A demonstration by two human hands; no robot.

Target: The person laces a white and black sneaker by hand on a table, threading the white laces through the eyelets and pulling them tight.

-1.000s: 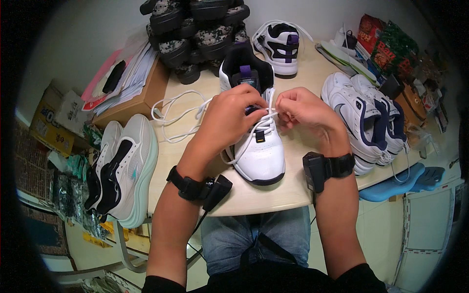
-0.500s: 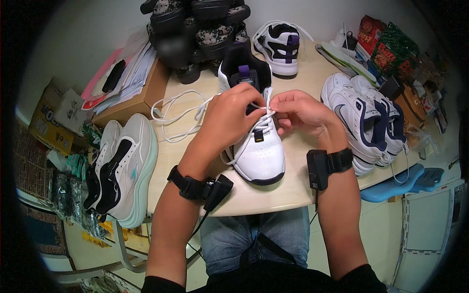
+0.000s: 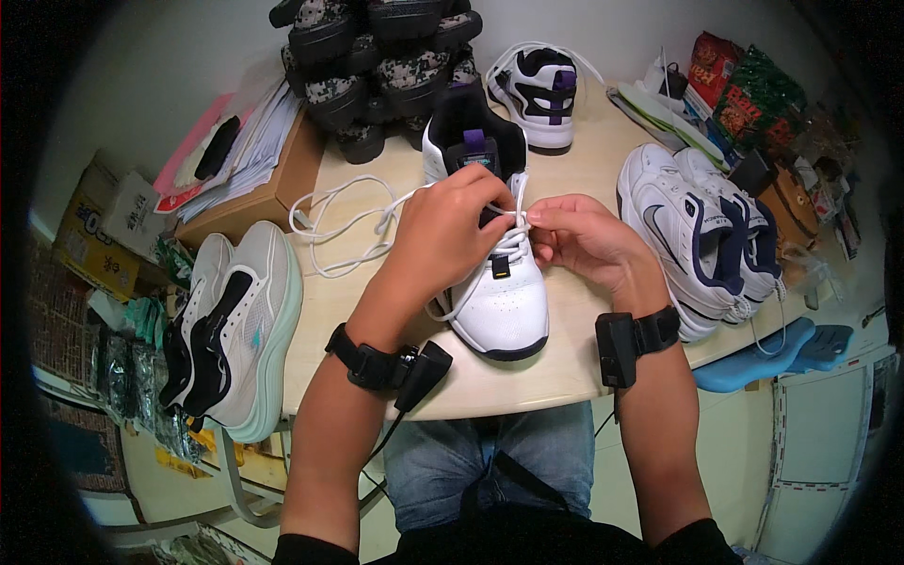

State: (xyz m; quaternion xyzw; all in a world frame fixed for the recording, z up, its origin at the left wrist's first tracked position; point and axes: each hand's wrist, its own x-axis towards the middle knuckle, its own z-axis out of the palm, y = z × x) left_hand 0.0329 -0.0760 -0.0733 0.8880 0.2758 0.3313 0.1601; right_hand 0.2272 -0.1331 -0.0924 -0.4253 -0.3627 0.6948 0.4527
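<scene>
A white sneaker (image 3: 497, 315) with black lining and a purple tongue tab stands upright on the table, its toe toward me. My left hand (image 3: 450, 218) lies over the left side of its lacing, thumb and fingers closed on the white shoelace (image 3: 504, 210). On the other side my right hand (image 3: 589, 234) pinches the lace between thumb and forefinger, by the upper eyelets. The other fingers of that hand are curled beneath. A long loose loop of lace spreads over the table left of the shoe. The lace tip is too small to make out.
A matching sneaker (image 3: 541, 99) stands behind. White-and-navy sneakers (image 3: 683, 235) sit to the right, grey-white running shoes (image 3: 254, 330) to the left. Camouflage shoes (image 3: 377, 75) are piled at the back, beside a cardboard box (image 3: 259, 202) of papers. Blue clogs (image 3: 763, 356) lie at the right edge.
My right hand has moved slightly to the right and toward me, its fingertips now a little farther from the left hand. The left hand stays nearly in place.
</scene>
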